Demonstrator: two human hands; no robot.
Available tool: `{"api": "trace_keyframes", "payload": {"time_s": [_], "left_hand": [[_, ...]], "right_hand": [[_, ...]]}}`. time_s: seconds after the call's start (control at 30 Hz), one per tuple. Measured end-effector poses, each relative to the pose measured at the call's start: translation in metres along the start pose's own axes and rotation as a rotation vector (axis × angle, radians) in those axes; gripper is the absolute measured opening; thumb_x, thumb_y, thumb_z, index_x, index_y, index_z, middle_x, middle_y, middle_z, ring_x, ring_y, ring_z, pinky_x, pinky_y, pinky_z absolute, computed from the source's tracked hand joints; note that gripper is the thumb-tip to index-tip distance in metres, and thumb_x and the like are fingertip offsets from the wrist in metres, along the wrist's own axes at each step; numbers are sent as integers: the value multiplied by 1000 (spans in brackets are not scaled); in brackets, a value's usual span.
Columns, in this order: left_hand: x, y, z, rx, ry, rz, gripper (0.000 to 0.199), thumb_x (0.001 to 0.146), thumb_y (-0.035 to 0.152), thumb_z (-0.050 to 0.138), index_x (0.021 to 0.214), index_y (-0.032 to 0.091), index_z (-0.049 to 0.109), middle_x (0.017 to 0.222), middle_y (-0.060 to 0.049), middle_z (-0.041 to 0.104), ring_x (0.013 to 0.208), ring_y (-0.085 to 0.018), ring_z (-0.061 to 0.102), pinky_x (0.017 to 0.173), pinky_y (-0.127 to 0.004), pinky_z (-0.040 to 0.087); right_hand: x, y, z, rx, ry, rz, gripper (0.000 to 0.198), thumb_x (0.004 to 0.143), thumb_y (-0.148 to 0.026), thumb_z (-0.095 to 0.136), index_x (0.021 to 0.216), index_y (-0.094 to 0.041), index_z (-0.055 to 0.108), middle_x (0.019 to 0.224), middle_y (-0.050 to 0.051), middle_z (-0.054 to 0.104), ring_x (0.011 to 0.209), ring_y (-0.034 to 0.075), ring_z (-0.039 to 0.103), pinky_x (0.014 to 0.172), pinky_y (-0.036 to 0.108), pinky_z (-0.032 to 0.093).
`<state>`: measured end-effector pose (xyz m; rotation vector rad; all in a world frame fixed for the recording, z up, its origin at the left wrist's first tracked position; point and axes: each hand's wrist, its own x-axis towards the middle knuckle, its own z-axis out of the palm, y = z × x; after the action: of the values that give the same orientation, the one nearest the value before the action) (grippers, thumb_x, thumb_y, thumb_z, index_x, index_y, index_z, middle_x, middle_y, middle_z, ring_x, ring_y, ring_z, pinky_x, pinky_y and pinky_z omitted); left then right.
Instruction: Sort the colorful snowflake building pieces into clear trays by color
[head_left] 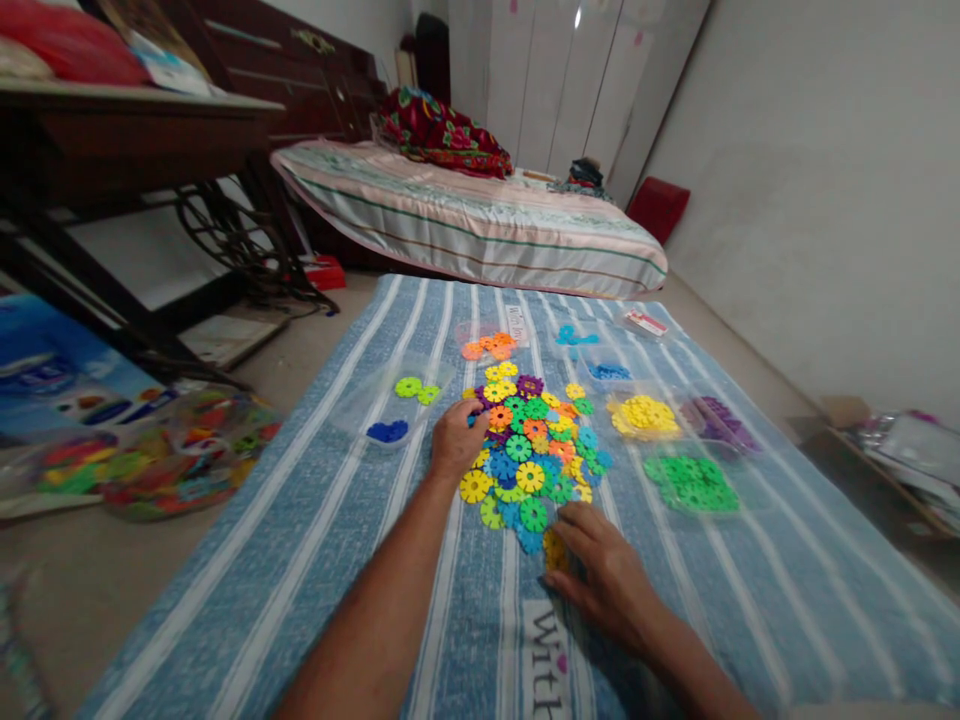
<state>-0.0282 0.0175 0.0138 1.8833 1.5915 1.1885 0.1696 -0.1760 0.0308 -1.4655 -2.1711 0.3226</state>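
A mixed pile of flower-shaped plastic discs (517,447) in several colours lies on the striped blue cloth (420,600). At the pile's left edge, my left hand (456,440) is closed in a pinch on a dark blue disc (472,419). My right hand (600,560) curls around yellow discs (555,552) at the near right of the pile, its thumb and fingertips closed on them; how many is hidden. Left of the pile, a clear tray (352,405) holds light green discs (409,387) and dark blue discs (388,431).
Clear containers surround the pile, with orange discs (489,346), light blue discs (576,335), blue discs (609,371), yellow discs (645,416), purple discs (718,421) and green discs (691,484). A small red-and-white box (646,323) lies at the far right. A bed (480,215) stands beyond.
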Motion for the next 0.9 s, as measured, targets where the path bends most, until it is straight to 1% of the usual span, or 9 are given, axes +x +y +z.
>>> {"api": "trace_keyframes", "payload": {"time_s": [0.17,0.33,0.4,0.57,0.67,0.73,0.8,0.83,0.9], "left_hand": [[0,0,0,6,0,9,18,78,31,53,87,22,67,97,-2,70,96,-18,63,93,-31,47],[1,-2,1,9,5,11,20,78,32,52,88,22,67,99,-3,70,97,-19,63,93,-31,47],[1,-3,1,8,7,11,21,78,32,52,88,22,67,99,-3,70,97,-19,64,93,-31,47],[0,-4,0,8,7,14,22,78,33,52,89,21,67,100,-4,70,97,-19,63,92,-31,48],[-1,-3,-1,7,5,18,21,78,32,52,89,21,67,99,-4,70,96,-19,64,92,-31,48],[-1,-3,-2,3,4,22,20,78,32,52,88,21,67,99,-3,70,96,-19,64,92,-31,48],[0,-3,-2,-1,3,27,19,78,31,53,88,22,67,99,-3,70,96,-19,63,92,-31,48],[0,-3,-2,-2,3,28,19,78,31,53,88,22,67,98,-2,70,96,-19,63,92,-31,48],[0,-3,-1,-3,3,28,19,78,31,53,88,22,67,98,-2,70,96,-19,64,92,-31,48]], "right_hand": [[0,1,1,-33,-25,15,27,81,-23,62,108,-20,61,121,11,60,117,28,53,100,44,47],[8,-2,4,-51,31,8,10,86,-18,55,91,-20,63,106,9,64,107,24,56,95,41,49],[8,-1,6,-51,62,-11,13,88,-16,51,86,-21,63,101,8,64,103,22,57,93,38,50],[3,1,10,-15,107,-49,20,91,-16,45,82,-20,62,94,8,64,96,20,59,86,34,52],[6,6,3,9,143,-92,21,92,-16,44,82,-20,62,91,8,64,90,18,60,79,31,53],[14,16,-12,-26,212,-119,21,92,-18,45,82,-20,63,91,8,66,89,18,61,78,30,54],[28,33,-34,-120,337,-106,21,92,-20,46,83,-20,65,92,8,67,90,19,62,80,32,53],[35,42,-47,-185,418,-75,19,92,-22,48,84,-20,65,92,9,67,90,20,63,82,34,53],[49,61,-71,-333,629,40,19,91,-27,50,90,-18,66,92,12,68,91,24,63,83,40,52]]}}
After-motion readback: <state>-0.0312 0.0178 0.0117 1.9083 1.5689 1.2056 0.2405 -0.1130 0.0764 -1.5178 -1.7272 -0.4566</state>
